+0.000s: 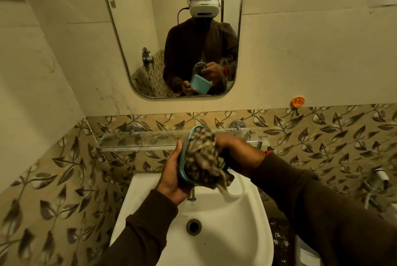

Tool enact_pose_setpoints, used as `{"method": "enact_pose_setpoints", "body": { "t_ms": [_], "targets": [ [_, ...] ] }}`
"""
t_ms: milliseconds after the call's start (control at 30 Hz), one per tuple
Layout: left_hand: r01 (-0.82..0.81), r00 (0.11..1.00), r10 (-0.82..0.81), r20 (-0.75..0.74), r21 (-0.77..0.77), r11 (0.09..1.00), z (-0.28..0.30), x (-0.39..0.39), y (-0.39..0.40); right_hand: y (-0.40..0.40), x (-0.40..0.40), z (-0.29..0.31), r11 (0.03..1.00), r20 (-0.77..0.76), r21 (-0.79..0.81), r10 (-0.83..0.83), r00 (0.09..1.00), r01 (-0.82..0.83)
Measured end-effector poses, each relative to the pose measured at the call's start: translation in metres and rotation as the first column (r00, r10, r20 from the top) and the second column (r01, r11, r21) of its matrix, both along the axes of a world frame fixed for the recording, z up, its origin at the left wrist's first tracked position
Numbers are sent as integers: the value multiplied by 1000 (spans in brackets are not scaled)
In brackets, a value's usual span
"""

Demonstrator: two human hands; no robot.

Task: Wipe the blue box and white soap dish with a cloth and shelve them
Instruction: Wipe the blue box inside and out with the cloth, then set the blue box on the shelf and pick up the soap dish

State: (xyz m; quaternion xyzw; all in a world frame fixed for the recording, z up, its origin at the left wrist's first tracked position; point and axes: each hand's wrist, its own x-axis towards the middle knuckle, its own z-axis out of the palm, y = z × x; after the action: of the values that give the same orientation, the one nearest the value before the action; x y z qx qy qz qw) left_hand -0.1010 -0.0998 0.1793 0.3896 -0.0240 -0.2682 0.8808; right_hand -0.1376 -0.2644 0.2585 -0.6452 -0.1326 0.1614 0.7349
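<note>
blue box [182,164] | left hand [171,176] holds | cloth [203,158] inside | right hand [234,149] pressing

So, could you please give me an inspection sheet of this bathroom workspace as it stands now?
Surface: white sink, basin bare; glass shelf above it, nothing seen on it.
Job's things: blue box held over the sink; patterned cloth pressed into it; white soap dish not seen.
Clutter: nothing seen.
Hands: left hand grips the box's side; right hand pushes the cloth in.
Cables: one dark lead, seen in the mirror, hanging from the headset.
Surroundings: leaf-patterned tiles, orange wall hook.
</note>
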Motion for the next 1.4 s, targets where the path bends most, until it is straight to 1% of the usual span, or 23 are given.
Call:
{"method": "enact_pose_setpoints", "body": {
  "t_ms": [33,67,100,200,267,333,533,667,733,800,867,933,1000,1133,1200,1233,1333,1400],
  "targets": [
    [-1,1000,1,-22,-10,1000,-3,1,3,-3,1,0,986,-61,166,-7,998,17],
    [-3,999,2,-35,-27,1000,-5,2,6,-6,2,1,952,-104,302,-20,994,51],
    [-9,999,8,-38,-49,999,-8,3,10,-10,3,1,912,-126,398,-50,991,97],
    [-33,999,28,-32,-153,988,-12,5,20,-18,4,1,787,-183,579,-130,974,214],
    [-47,999,47,-7,-204,978,-14,8,26,-23,5,-2,744,-203,619,-160,966,253],
    [-70,996,79,34,-216,974,-13,10,32,-26,5,-7,739,-204,614,-189,960,276],
    [-75,985,106,135,-214,974,-6,15,41,-26,3,-35,781,-258,527,-228,939,335],
    [-192,973,215,85,-226,955,-5,19,47,-21,7,-52,801,-321,422,-307,896,425],
    [-257,959,275,70,-196,946,-2,23,47,-17,10,-56,809,-340,378,-332,880,451],
    [-329,941,336,34,-134,935,4,30,47,-12,14,-57,811,-369,350,-341,865,469],
    [-431,902,431,-19,-29,902,10,40,47,-11,19,-59,799,-392,355,-344,853,485],
    [-515,856,516,-30,33,857,14,51,51,-10,24,-61,782,-399,370,-355,846,502],
    [-571,819,572,-27,55,819,19,61,55,-9,27,-64,770,-396,371,-375,838,520],
    [-656,746,660,-89,73,752,20,82,63,-12,28,-73,755,-399,331,-431,809,566],
    [-672,735,675,-58,69,737,19,91,65,-13,28,-77,751,-409,321,-440,800,577],
    [-681,728,686,-17,97,726,19,97,66,-14,27,-79,750,-412,321,-440,798,578],
    [-715,696,705,139,231,660,21,113,67,-16,26,-87,739,-420,320,-450,788,593],
    [-716,694,689,210,300,630,22,123,66,-18,25,-91,730,-421,305,-473,774,612]
  ]
}}
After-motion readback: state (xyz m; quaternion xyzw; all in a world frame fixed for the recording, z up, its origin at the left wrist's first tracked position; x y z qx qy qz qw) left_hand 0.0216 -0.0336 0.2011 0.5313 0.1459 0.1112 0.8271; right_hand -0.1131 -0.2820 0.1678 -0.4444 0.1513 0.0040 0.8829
